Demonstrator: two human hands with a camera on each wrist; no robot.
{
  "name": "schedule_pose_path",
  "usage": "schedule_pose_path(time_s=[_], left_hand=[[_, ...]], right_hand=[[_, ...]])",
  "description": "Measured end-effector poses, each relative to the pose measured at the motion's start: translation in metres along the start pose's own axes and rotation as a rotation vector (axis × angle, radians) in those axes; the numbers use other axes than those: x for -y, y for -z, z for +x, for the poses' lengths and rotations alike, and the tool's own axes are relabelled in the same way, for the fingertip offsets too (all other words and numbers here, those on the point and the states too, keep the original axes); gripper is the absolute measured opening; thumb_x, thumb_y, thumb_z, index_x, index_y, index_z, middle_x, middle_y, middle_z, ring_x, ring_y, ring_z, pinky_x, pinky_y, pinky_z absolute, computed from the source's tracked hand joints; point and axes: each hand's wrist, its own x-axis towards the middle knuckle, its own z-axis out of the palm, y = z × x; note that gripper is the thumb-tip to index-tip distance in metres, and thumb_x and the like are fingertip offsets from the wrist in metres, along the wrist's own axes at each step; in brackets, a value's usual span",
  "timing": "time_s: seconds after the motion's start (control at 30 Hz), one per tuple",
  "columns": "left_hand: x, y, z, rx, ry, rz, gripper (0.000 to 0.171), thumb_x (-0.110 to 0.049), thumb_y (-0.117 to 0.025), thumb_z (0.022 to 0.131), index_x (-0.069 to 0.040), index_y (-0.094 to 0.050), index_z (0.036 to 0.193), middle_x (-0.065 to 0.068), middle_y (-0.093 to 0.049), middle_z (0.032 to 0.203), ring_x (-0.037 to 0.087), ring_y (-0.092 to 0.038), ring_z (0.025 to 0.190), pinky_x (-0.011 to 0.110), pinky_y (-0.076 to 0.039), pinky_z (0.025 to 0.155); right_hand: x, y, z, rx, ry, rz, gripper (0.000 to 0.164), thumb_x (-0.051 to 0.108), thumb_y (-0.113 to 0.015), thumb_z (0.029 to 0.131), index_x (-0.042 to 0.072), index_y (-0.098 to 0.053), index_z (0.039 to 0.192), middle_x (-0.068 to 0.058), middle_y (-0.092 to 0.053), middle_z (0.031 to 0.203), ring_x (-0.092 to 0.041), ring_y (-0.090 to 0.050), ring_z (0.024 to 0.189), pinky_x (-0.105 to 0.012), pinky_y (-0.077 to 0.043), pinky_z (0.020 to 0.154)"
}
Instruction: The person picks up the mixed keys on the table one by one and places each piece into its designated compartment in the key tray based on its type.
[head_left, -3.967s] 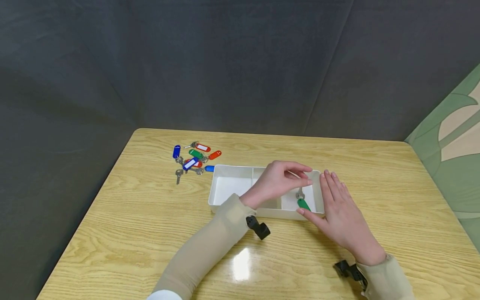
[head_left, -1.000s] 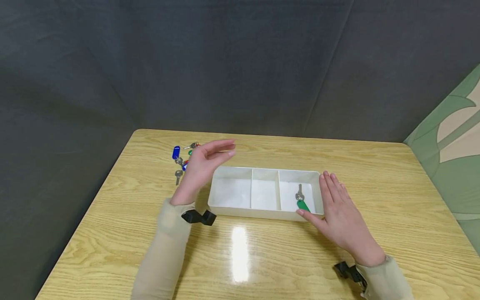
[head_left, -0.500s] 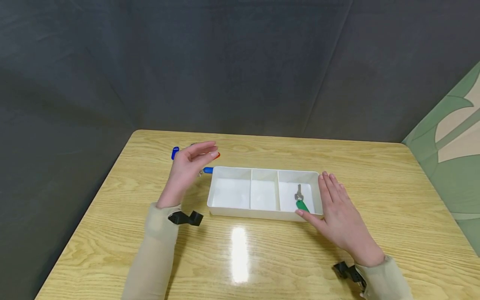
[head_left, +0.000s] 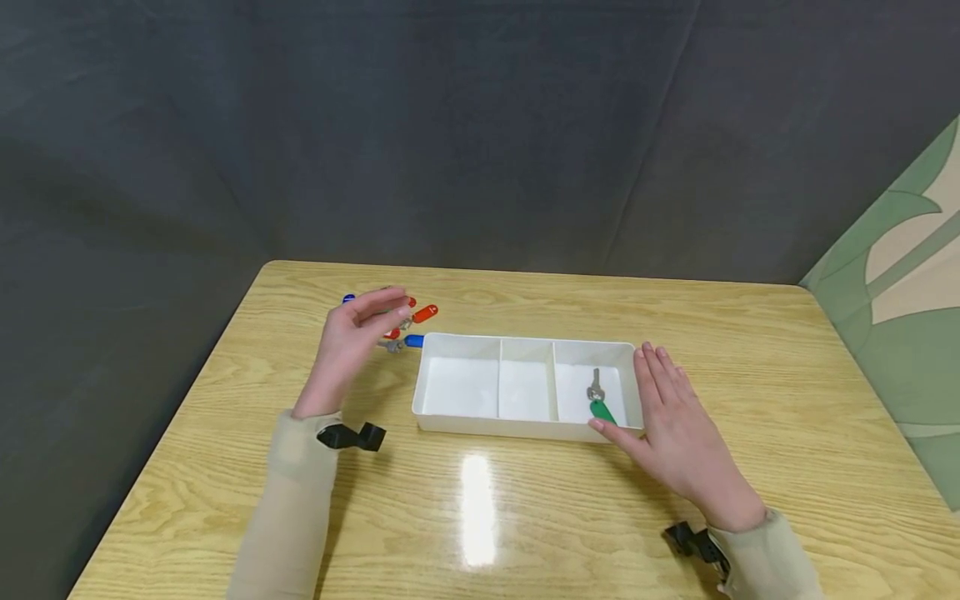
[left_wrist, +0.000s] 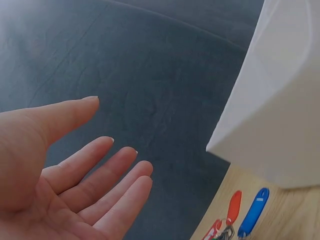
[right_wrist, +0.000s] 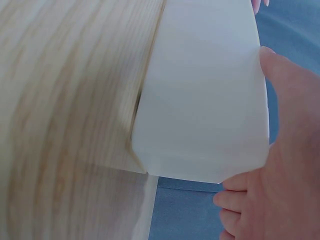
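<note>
A white three-compartment tray point(head_left: 517, 428) lies on the table. My right hand point(head_left: 678, 442) rests against its right end, fingers straight along the end wall and thumb on the front rim. One key with a green tag point(head_left: 602, 412) lies in the right compartment; the other two compartments hold nothing. My left hand point(head_left: 341, 346) is over the pile of tagged keys left of the tray, thumb and fingers apart, and the left wrist view shows nothing between them. It hides part of the pile. A red tag point(head_left: 425, 313) and a blue tag point(head_left: 415, 341) show beside it.
The wooden table point(head_left: 375, 517) ends at a dark cloth point(head_left: 480, 142) behind and at the left. The blue-tagged key touches or nearly touches the tray's left end. A leaf-patterned panel point(head_left: 915, 275) stands at the right.
My left hand came out of the right compartment, leaving the green-tagged key there, and moved left over the pile of keys. My right hand stays at the tray's end.
</note>
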Motion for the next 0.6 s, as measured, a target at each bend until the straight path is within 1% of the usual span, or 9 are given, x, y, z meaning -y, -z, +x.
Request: schedule_pose_path(time_s=[0.17,0.27,0.43,0.53,0.6], left_hand=[[0.002,0.004,0.003,-0.023,0.018,0.053,0.047,-0.035,-0.077,0.093,-0.012,-0.068,0.133,0.002,-0.067,0.129,0.018,-0.063,0.117,0.039,-0.049,0.1],[0.004,0.007,0.005,-0.028,0.033,0.079,0.048,-0.036,-0.077,0.093,-0.012,-0.067,0.134,0.003,-0.067,0.129,0.018,-0.062,0.117,0.044,-0.048,0.102],[0.009,0.012,0.01,-0.022,0.041,0.104,0.047,-0.034,-0.076,0.094,-0.012,-0.067,0.135,0.004,-0.067,0.129,0.02,-0.062,0.117,0.046,-0.048,0.103],[0.011,0.014,0.014,-0.021,0.039,0.137,0.048,-0.034,-0.075,0.095,-0.01,-0.066,0.135,0.006,-0.066,0.13,0.022,-0.062,0.119,0.042,-0.048,0.103],[0.012,0.016,0.017,-0.025,0.041,0.178,0.049,-0.036,-0.074,0.096,-0.01,-0.065,0.136,0.006,-0.065,0.131,0.022,-0.061,0.12,0.038,-0.049,0.103]], right_hand=[[0.0,0.0,-0.001,0.003,-0.005,-0.001,0.107,0.06,-0.064,0.094,-0.011,-0.016,0.157,-0.031,-0.017,0.162,-0.044,-0.013,0.151,-0.05,-0.008,0.122],[0.0,0.0,0.0,0.004,-0.009,0.0,0.107,0.06,-0.064,0.094,-0.011,-0.016,0.157,-0.031,-0.017,0.162,-0.044,-0.013,0.151,-0.05,-0.008,0.122],[0.001,0.0,0.0,0.001,-0.01,0.006,0.107,0.06,-0.065,0.094,-0.01,-0.015,0.157,-0.031,-0.017,0.162,-0.042,-0.012,0.151,-0.05,-0.009,0.122],[0.0,0.0,0.0,-0.001,-0.011,0.006,0.107,0.06,-0.065,0.094,-0.01,-0.015,0.158,-0.031,-0.017,0.162,-0.041,-0.011,0.152,-0.049,-0.008,0.122],[0.0,-0.001,0.0,-0.004,-0.009,0.004,0.107,0.06,-0.065,0.093,-0.01,-0.015,0.157,-0.031,-0.017,0.162,-0.042,-0.012,0.152,-0.049,-0.009,0.122]])
